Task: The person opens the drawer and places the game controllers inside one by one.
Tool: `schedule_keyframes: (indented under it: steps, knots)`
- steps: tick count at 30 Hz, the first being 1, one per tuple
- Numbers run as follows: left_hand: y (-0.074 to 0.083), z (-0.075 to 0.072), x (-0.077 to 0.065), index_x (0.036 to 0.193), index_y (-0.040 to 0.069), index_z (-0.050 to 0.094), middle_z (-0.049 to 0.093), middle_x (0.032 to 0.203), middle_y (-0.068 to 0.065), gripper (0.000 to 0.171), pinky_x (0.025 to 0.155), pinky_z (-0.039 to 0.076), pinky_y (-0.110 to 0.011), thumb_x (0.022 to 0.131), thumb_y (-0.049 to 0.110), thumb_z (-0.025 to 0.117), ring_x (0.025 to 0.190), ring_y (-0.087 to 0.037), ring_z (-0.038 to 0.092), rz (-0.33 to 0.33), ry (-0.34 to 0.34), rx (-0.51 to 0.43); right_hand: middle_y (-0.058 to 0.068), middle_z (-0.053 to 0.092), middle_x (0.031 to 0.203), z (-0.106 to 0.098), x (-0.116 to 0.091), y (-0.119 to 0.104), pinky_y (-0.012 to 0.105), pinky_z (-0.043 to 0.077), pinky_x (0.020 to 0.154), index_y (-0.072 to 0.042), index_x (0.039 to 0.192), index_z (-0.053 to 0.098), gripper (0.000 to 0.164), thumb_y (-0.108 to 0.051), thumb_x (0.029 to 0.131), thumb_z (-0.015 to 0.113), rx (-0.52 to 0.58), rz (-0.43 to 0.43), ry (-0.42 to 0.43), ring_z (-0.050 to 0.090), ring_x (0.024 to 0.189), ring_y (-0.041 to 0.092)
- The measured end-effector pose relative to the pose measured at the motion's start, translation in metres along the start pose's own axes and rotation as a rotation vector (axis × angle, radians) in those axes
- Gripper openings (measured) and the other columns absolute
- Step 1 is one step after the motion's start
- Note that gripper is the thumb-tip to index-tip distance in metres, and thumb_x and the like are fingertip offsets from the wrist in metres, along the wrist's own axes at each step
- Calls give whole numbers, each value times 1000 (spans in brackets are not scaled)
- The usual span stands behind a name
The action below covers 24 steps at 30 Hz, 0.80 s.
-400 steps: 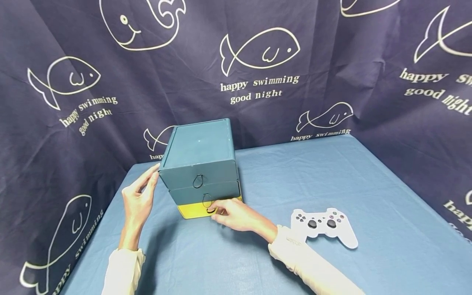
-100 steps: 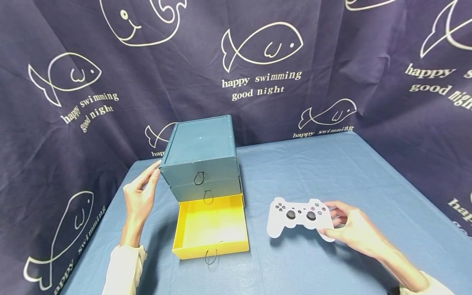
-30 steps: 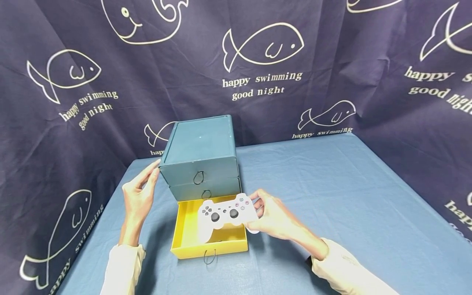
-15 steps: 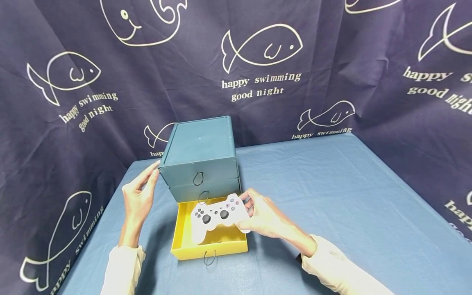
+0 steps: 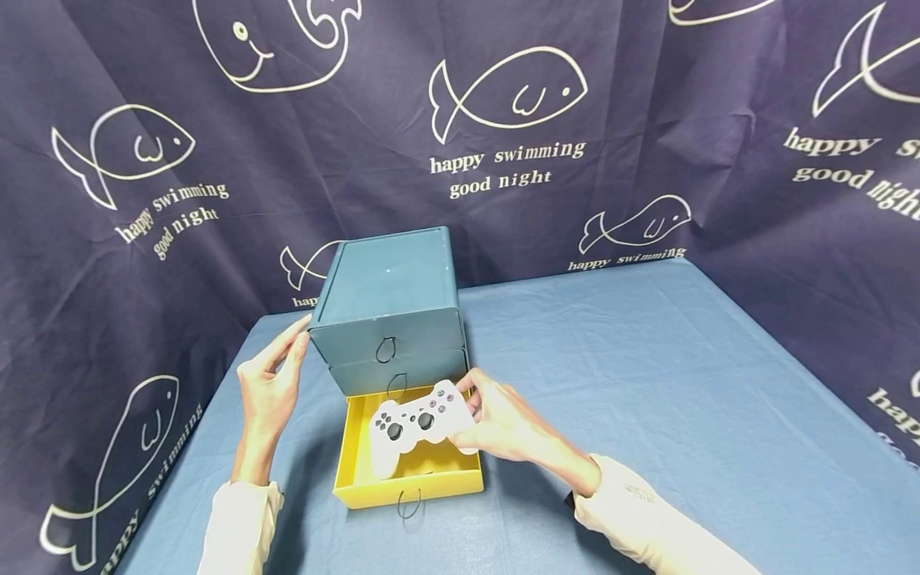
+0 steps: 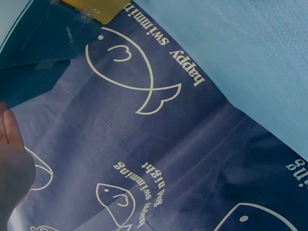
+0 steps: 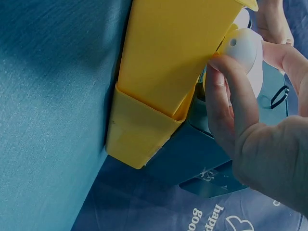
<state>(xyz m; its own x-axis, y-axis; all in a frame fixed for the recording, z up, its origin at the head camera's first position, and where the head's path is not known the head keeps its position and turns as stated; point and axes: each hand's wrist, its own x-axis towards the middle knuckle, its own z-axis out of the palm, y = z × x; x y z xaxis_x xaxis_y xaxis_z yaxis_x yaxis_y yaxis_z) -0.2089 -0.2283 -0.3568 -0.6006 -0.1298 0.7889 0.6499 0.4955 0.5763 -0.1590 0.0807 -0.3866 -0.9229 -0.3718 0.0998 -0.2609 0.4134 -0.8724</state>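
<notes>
My right hand grips the right handle of a white game controller, thumb below and fingers above. The controller is tilted, its left handle lower, over and partly within the pulled-out yellow drawer. In the right wrist view, the controller's end shows between thumb and fingers, close to the drawer's side wall. My left hand rests its fairly straight fingertips on the left front edge of the stacked drawer unit. The left wrist view shows only part of that hand.
Two teal drawers above the yellow one are closed, each with a black loop handle. Blue cloth covers the table. A dark fish-print curtain hangs behind and at the sides.
Earlier the yellow drawer was pulled out and the controller lifted from the table's right side. Over the last second my right hand carried it slightly left, tilting it more. My left hand stayed put.
</notes>
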Motion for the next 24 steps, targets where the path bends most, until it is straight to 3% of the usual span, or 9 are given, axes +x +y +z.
schedule_keyframes:
  steps: [7,16,24]
  knots:
    - [-18,-2,-1,125,-1,74,73,112,-22,33,87,47,-13,94,-11,68,100,9,66,-14,0,11,4,66,84,0,3,-1,32,55,64,-5,113,59,48,-2,72,82,-27,-14,-6,69,72,13]
    - [-16,0,-1,123,-4,73,73,111,-24,32,85,47,-13,93,-13,68,99,10,66,-6,1,5,0,66,82,1,5,-9,34,50,59,-9,114,60,48,-3,73,82,-96,-3,-36,64,65,14]
    - [-17,0,-1,124,-3,73,73,111,-23,32,85,47,-13,93,-13,68,99,10,66,-9,-2,3,2,67,83,4,10,-5,29,53,59,-3,116,62,47,1,75,84,-60,-14,-57,66,67,12]
